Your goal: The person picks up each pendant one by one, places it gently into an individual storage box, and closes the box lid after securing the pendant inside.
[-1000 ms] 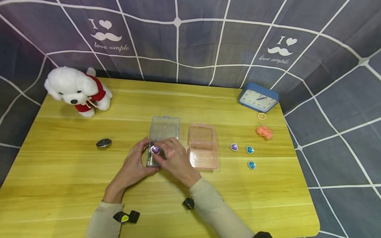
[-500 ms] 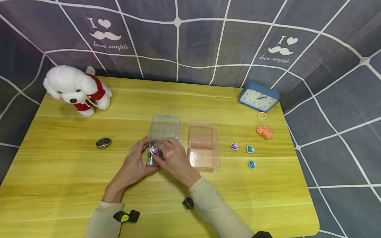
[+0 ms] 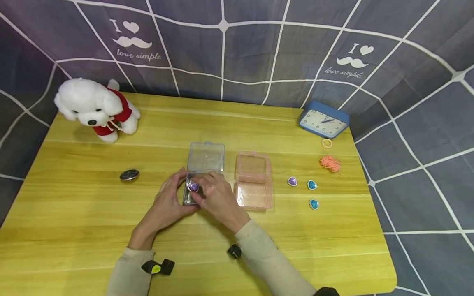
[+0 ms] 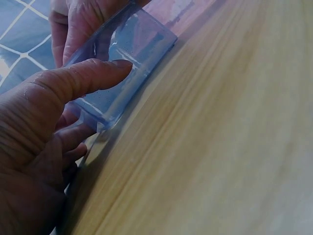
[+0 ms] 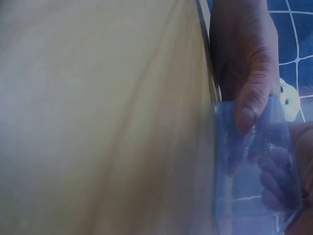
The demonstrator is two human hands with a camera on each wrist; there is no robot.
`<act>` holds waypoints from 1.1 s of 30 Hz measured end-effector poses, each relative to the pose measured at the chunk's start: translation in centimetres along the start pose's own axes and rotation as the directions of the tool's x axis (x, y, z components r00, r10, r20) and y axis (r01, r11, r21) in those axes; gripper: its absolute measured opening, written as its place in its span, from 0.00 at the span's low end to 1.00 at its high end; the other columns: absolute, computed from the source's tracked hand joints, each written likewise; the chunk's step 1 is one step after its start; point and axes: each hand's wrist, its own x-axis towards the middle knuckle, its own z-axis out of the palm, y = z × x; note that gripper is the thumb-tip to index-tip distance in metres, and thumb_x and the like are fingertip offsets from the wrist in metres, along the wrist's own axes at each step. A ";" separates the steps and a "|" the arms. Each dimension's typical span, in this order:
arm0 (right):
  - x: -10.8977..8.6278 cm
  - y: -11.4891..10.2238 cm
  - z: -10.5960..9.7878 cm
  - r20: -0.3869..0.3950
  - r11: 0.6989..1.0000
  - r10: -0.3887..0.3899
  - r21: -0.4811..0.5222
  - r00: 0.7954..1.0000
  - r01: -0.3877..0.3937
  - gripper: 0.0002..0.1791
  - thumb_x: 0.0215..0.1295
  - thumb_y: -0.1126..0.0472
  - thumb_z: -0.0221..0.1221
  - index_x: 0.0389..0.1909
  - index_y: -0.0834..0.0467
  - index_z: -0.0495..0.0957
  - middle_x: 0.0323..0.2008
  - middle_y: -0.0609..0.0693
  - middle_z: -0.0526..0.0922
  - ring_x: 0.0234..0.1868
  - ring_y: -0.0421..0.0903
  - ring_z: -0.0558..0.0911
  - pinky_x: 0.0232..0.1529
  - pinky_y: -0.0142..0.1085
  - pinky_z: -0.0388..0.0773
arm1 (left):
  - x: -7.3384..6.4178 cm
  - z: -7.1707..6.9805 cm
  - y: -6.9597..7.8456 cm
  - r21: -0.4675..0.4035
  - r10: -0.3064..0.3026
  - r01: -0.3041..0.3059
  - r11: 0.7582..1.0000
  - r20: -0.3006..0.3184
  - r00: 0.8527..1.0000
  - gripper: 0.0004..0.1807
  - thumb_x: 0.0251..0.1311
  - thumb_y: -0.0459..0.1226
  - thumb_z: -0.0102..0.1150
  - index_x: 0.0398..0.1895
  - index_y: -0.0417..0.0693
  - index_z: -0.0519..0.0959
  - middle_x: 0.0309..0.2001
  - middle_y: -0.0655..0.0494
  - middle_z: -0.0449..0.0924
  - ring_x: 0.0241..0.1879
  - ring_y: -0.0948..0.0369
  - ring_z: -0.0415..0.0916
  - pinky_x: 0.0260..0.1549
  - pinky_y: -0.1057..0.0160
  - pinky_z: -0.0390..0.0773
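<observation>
A clear, bluish plastic box (image 3: 187, 198) stands on the table with its lid (image 3: 206, 157) laid back. My left hand (image 3: 168, 201) grips the box from its left side. In the left wrist view the thumb (image 4: 105, 76) lies along the near wall of the box. My right hand (image 3: 218, 201) reaches over the box and pinches a purple heart-shaped gem (image 3: 193, 186) with a pale beaded edge. The gem is over the open compartment, and the right hand covers the box's right part. In the right wrist view the box (image 5: 234, 196) shows through its clear wall.
A pink clear box (image 3: 253, 195) lies opened to the right. Beyond it are another purple gem (image 3: 292, 181), teal gems (image 3: 312, 185), coral yarn (image 3: 330, 163), a ring (image 3: 327, 143) and a blue clock (image 3: 324, 120). A dark oval object (image 3: 129, 175) and plush dog (image 3: 98, 109) are left.
The head view has shifted very slightly. Both hands, the box and the pinched gem stay nearly in place.
</observation>
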 end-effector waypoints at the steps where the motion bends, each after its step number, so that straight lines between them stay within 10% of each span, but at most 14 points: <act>1: 0.0 0.0 -0.1 0.006 1.000 0.007 0.000 1.000 -0.007 0.21 0.62 0.54 0.76 0.53 0.60 0.87 0.49 0.50 0.91 0.49 0.45 0.84 0.54 0.33 0.82 | 0.1 0.0 0.0 -0.001 0.001 -0.001 1.000 0.000 1.000 0.57 0.45 0.44 0.86 0.78 0.47 0.62 0.82 0.37 0.56 0.79 0.36 0.52 0.72 0.26 0.54; 33: 0.2 -0.3 -0.5 0.104 0.996 0.081 0.028 0.991 -0.085 0.21 0.65 0.52 0.73 0.55 0.59 0.86 0.51 0.50 0.91 0.53 0.47 0.84 0.62 0.38 0.80 | 0.1 0.1 0.1 -0.011 -0.010 0.010 1.000 0.005 1.000 0.56 0.45 0.44 0.85 0.78 0.48 0.63 0.82 0.40 0.57 0.80 0.38 0.50 0.74 0.27 0.51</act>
